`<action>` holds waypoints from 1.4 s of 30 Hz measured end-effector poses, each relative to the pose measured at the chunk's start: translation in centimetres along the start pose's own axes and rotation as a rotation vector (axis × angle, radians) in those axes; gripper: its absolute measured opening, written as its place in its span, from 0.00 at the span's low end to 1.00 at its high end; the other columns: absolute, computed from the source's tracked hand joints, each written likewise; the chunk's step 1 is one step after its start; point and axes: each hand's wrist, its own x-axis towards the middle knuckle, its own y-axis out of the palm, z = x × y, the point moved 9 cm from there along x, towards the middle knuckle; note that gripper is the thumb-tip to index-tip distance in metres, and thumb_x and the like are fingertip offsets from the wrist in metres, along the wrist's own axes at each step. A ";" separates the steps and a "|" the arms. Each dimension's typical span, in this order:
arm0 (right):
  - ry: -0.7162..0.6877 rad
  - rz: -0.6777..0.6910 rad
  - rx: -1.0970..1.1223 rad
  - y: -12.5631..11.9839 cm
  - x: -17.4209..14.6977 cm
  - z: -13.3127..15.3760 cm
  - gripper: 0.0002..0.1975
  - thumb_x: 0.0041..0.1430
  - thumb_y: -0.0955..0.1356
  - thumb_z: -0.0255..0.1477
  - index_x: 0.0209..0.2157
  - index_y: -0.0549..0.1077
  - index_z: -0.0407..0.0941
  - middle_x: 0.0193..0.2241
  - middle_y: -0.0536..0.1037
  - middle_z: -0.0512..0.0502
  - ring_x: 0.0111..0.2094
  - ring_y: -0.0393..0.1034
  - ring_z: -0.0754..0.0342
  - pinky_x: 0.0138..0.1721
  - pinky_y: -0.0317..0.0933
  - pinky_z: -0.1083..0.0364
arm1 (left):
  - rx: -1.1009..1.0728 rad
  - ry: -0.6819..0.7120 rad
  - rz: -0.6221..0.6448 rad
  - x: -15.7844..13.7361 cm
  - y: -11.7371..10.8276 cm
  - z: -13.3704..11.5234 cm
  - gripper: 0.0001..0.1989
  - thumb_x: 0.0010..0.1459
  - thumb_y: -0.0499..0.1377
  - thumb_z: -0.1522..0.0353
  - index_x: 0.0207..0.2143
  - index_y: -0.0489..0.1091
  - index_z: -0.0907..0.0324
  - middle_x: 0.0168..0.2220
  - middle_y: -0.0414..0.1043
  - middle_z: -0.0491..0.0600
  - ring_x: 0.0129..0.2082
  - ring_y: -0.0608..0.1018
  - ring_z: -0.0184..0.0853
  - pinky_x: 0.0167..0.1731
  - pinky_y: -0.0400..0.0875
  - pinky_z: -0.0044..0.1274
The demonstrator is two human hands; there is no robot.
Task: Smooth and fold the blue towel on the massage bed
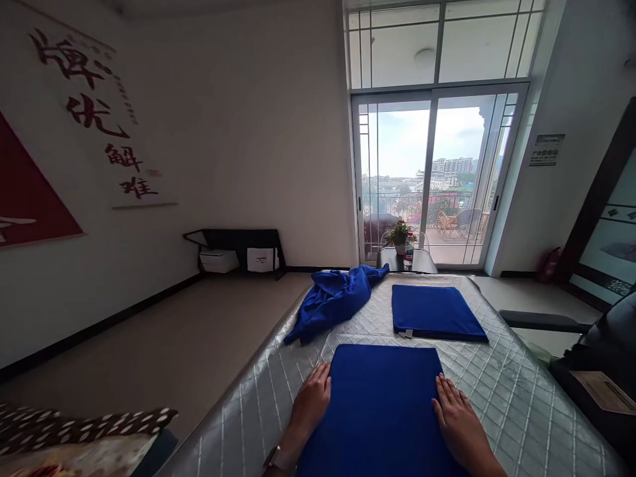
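Directly before me lies a flat, square blue cushion (pixel 382 411), on a silver quilted mattress-like surface (pixel 517 371). Along its left edge rests my left hand (pixel 313 397), open, with fingers stretched out and a watch on the wrist. My right hand (pixel 457 411) lies open against the right edge, its fingers straight. Neither hand grips anything. Farther off is a second flat blue cushion (pixel 437 311) with a small white tag at its near left corner. To its left, a crumpled blue cloth (pixel 338 298) spreads near the mattress's far left edge.
Past the far end stands a small table with a potted plant (pixel 399 236) and a bottle (pixel 408 250). A black low rack (pixel 238 248) holds white boxes by the wall. Dotted fabric (pixel 84 427) lies at lower left, a black chair (pixel 596 351) at right.
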 end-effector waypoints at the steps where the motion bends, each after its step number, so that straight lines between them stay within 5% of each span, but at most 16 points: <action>1: 0.001 0.007 -0.006 0.1 0.1 0.0 0.34 0.70 0.49 0.39 0.70 0.52 0.37 0.71 0.49 0.43 0.72 0.42 0.49 0.71 0.41 0.43 | 0.004 -0.001 0.007 0.1 0.0 0.0 0.27 0.67 0.45 0.65 0.64 0.67 0.61 0.67 0.64 0.53 0.69 0.63 0.38 0.67 0.58 0.31; 25: 0.033 0.000 0.092 -0.9 0.0 -0.5 0.32 0.70 0.49 0.37 0.70 0.55 0.42 0.71 0.53 0.46 0.72 0.45 0.51 0.71 0.38 0.44 | -0.056 0.023 -0.001 0.6 0.3 0.5 0.26 0.67 0.46 0.63 0.62 0.68 0.62 0.66 0.67 0.54 0.68 0.65 0.40 0.68 0.59 0.34; 32: 0.063 -0.029 0.097 -2.2 0.1 -0.7 0.31 0.69 0.52 0.38 0.68 0.61 0.45 0.69 0.59 0.48 0.70 0.53 0.49 0.70 0.43 0.45 | -0.070 0.036 -0.020 0.9 0.4 0.6 0.26 0.65 0.46 0.65 0.60 0.69 0.64 0.65 0.68 0.57 0.67 0.66 0.41 0.68 0.58 0.35; 42: -0.006 -0.015 0.084 -3.5 6.0 1.2 0.32 0.69 0.52 0.36 0.69 0.58 0.36 0.70 0.57 0.39 0.71 0.48 0.48 0.70 0.43 0.48 | -0.083 0.048 -0.043 1.1 0.4 0.8 0.25 0.64 0.47 0.65 0.59 0.71 0.63 0.64 0.70 0.56 0.66 0.67 0.40 0.68 0.59 0.34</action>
